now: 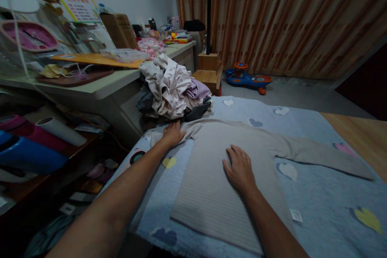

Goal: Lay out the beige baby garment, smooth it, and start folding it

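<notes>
A light grey, finely striped long-sleeved shirt lies spread flat on a blue bed cover with hearts. Its right-hand sleeve stretches out across the cover, and a white label shows beside its side seam. My left hand rests on the left sleeve near the shoulder, fingers stretched toward the clothes pile. Flat on the middle of the shirt's body lies my right hand, its fingers loosely apart. Just beyond my left hand sits a heap of crumpled clothes, whitish, lilac and dark.
Along the left stands a cluttered desk with a cardboard box and a pink clock. Below it, a shelf holds a blue object. A blue and orange ride-on toy is on the floor before brown curtains.
</notes>
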A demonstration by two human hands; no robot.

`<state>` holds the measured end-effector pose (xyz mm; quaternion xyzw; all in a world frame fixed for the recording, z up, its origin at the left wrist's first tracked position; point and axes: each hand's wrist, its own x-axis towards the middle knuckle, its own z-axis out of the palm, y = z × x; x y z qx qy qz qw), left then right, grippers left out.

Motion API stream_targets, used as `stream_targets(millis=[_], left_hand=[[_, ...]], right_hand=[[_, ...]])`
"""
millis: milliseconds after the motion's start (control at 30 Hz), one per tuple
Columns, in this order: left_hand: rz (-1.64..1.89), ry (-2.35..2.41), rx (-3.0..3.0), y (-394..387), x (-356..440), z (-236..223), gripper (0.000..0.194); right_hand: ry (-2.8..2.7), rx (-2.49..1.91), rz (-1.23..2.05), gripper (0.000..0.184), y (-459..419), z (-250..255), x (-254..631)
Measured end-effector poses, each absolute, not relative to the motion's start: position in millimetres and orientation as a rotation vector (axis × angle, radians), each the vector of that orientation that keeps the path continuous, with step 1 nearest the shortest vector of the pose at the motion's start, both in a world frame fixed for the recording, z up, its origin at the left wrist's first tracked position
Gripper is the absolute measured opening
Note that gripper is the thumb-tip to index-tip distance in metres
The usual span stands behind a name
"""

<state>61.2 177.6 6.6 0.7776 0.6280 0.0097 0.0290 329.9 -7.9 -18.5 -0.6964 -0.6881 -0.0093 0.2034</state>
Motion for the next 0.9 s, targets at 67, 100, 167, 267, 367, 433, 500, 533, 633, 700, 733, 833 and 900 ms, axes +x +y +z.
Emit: stream_targets(millis=[67, 100, 167, 267, 367, 433, 500, 533, 633, 700, 733, 833, 900], left_hand=[[-0.017, 1.88, 2.486, 170.8, 58.2, 8.6, 0.059], [-0.044, 1.848, 2.525, 167.9, 55.3, 10.6, 0.054], [-0.09, 1.804, 2.579, 164.2, 47.2, 15.8, 0.047], [-0.152, 1.821, 2.603, 163.3, 33.3, 25.4, 0.04], [-0.226, 1.838, 2.592, 166.1, 24.1, 35.2, 0.03], [-0.227, 1.827, 2.602, 168.6, 22.4, 41.2, 0.026], [-0.152, 1.846, 2.652, 171.0, 23.4, 46.2, 0.027], [-0.081, 1.871, 2.693, 171.9, 24.5, 48.0, 0.028], [0.232, 1.965, 2.834, 171.8, 29.2, 49.5, 0.031], [0.439, 1.995, 2.894, 168.4, 34.8, 46.3, 0.033], [0.517, 1.984, 2.912, 165.7, 38.9, 43.5, 0.034], [0.604, 1.752, 2.972, 154.5, 57.8, 31.9, 0.035], [0.566, 1.423, 3.021, 146.8, 74.2, 23.4, 0.033]], right_hand=[[-1.918, -1.941, -0.021, 0.04, -8.2, -17.8, 329.6], [-1.915, -1.94, -0.019, 0.04, -8.3, -17.5, 329.6], [-1.913, -1.939, -0.017, 0.04, -8.2, -17.2, 329.6], [-1.915, -1.931, -0.016, 0.039, -7.8, -17.4, 330.1], [-1.913, -1.926, -0.023, 0.039, -7.5, -18.2, 330.5], [-1.914, -1.925, -0.027, 0.039, -7.5, -18.6, 330.6], [-1.916, -1.924, -0.027, 0.039, -7.6, -18.5, 330.5], [-1.918, -1.923, -0.027, 0.039, -7.7, -18.4, 330.4], [-1.918, -1.924, -0.035, 0.039, -7.9, -17.9, 330.3], [-1.918, -1.926, -0.04, 0.039, -7.9, -17.9, 330.4], [-1.919, -1.926, -0.041, 0.039, -7.8, -18.0, 330.4], [-1.92, -1.921, -0.04, 0.039, -7.8, -18.0, 330.4], [-1.918, -1.92, -0.037, 0.039, -7.8, -17.6, 330.2]])
